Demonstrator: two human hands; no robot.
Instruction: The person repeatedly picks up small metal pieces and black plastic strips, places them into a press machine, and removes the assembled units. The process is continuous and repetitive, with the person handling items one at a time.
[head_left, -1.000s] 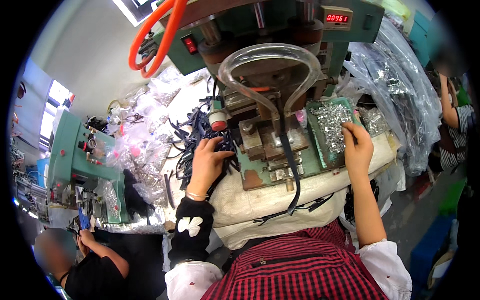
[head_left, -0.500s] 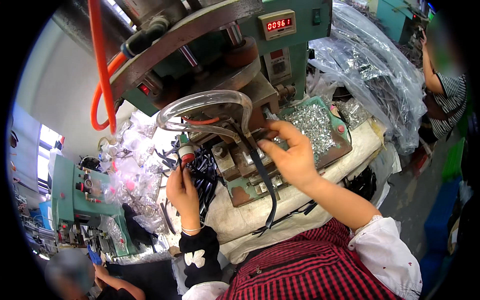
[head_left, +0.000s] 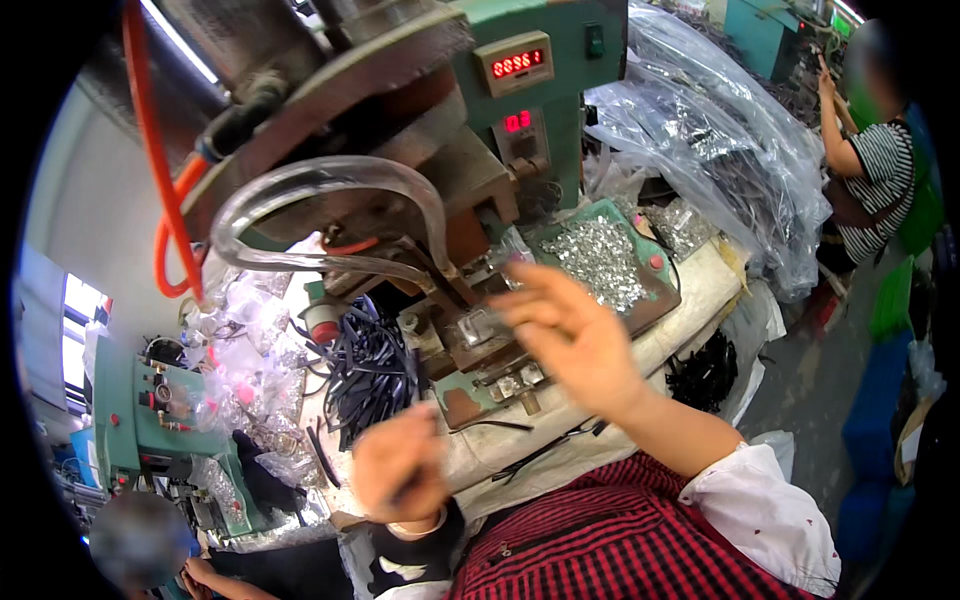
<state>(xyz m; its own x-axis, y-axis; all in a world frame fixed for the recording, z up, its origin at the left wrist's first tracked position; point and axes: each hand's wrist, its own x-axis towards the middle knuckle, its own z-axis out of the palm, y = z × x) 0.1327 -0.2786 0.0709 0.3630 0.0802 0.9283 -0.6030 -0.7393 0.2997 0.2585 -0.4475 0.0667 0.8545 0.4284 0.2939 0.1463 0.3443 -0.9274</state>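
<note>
My right hand [head_left: 580,345] is at the front right of the press's metal die block [head_left: 480,338], fingers stretched out and apart, with nothing visible in them. Their tips are slightly blurred. Smeared by motion, my left hand [head_left: 400,465] hangs low in front of the work table. Something dark shows at its lower side, too blurred to name. Behind it lies a heap of black straps [head_left: 370,375]. Beside the heap sits a round red-topped button [head_left: 322,328]. A clear curved tube [head_left: 330,175] arches above the die block. Silvery small metal pieces [head_left: 600,260] fill the tray at right.
The green press [head_left: 560,60] stands over the table with a lit red counter [head_left: 517,65]. An orange hose [head_left: 150,150] hangs at left. Clear plastic bags [head_left: 250,340] lie left, a large plastic sheet [head_left: 700,130] right. Two other people are nearby, one at far right [head_left: 880,170].
The black strap that hung from the die block is gone from there. My left hand has moved down from the red button toward me. My right hand's fingers have spread off the die block.
</note>
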